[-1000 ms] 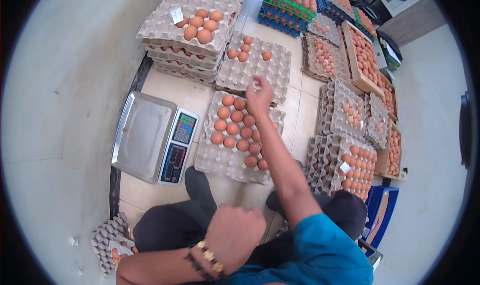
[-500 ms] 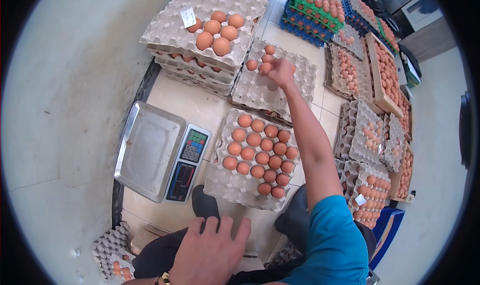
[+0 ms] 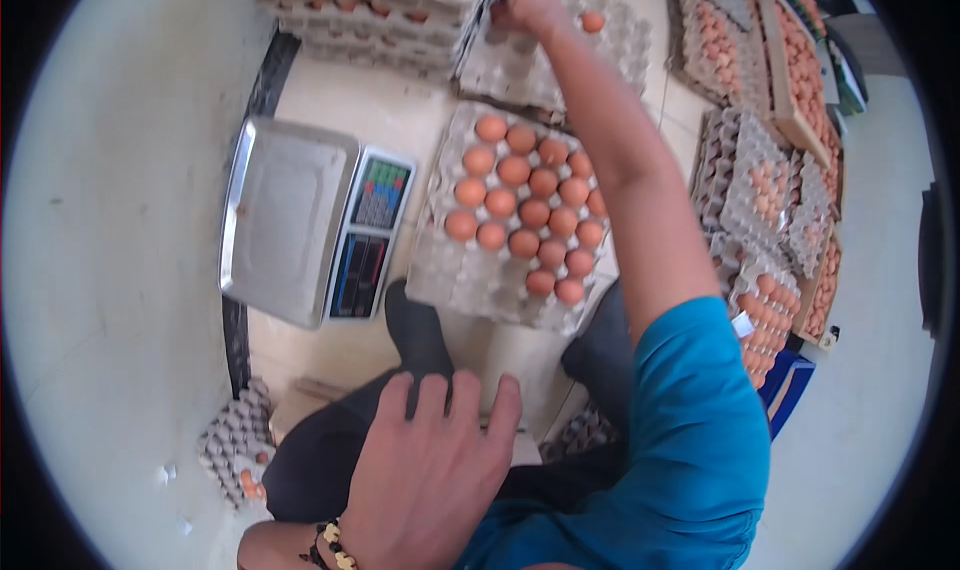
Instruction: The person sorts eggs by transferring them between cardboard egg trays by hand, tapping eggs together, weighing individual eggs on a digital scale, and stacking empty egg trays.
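My right hand (image 3: 528,8) reaches over the far egg tray (image 3: 560,70), its fingers curled around a brown egg at the tray's left side; the hand is blurred and hides most of that egg. Two other eggs show on this tray, one beside my hand and one loose egg (image 3: 592,22) to its right. Nearer to me, a grey pulp tray (image 3: 450,280) holds many brown eggs (image 3: 533,213), with bare cups along its front. My left hand (image 3: 435,460), a beaded bracelet at the wrist, hovers palm down above my lap, fingers spread and holding nothing.
A digital scale (image 3: 290,230) with a metal pan stands at the left. Stacked trays (image 3: 370,30) rise behind it. Along the right are more egg trays (image 3: 765,205) and a wooden crate (image 3: 790,100) of eggs. Another tray (image 3: 235,430) lies at the lower left.
The view has tipped downward, so the trays and scale sit higher in the frame. My right hand has shifted left across the far tray to another egg. My left hand stays spread over my lap.
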`<state>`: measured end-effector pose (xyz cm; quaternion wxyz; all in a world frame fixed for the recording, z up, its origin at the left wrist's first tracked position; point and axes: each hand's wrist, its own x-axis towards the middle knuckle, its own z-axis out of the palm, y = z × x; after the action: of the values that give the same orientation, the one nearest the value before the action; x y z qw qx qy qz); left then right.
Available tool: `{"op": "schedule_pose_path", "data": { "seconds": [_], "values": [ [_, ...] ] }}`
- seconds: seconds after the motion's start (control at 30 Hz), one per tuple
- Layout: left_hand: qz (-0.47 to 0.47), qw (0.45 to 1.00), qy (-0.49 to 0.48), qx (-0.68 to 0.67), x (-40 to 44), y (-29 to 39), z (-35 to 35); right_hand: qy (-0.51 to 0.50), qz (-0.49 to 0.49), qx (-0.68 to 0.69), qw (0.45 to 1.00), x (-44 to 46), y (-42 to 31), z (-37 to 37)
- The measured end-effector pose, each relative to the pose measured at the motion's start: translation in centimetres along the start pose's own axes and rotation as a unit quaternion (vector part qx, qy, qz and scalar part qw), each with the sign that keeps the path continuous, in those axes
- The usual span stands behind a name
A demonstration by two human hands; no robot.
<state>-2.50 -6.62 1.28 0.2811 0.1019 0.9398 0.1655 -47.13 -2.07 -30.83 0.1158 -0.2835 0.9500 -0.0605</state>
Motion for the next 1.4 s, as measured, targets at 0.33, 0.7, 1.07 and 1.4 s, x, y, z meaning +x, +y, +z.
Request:
{"op": "schedule_pose_path", "data": {
  "seconds": [0.33, 0.7, 1.07, 1.4],
  "values": [
    [0.021, 0.999, -0.019, 0.03, -0.1, -0.4, -0.1, -0.014, 0.039, 0.813, 0.581, -17.2, 2.7, -2.5],
    [0.124, 0.962, 0.214, -0.119, 2.2, 0.3, 1.5, 0.086, 0.025, 0.98, 0.177, -45.0, -10.8, -6.2],
    [0.224, 0.939, 0.224, -0.136, -1.4, 6.1, 7.6, 0.073, -0.051, 0.979, 0.184, -56.1, -16.2, -10.1],
    [0.189, 0.605, 0.113, -0.765, -12.9, 2.8, 8.4, 0.026, 0.093, 0.934, 0.345, -59.9, -19.8, -10.9]
  ]
}}
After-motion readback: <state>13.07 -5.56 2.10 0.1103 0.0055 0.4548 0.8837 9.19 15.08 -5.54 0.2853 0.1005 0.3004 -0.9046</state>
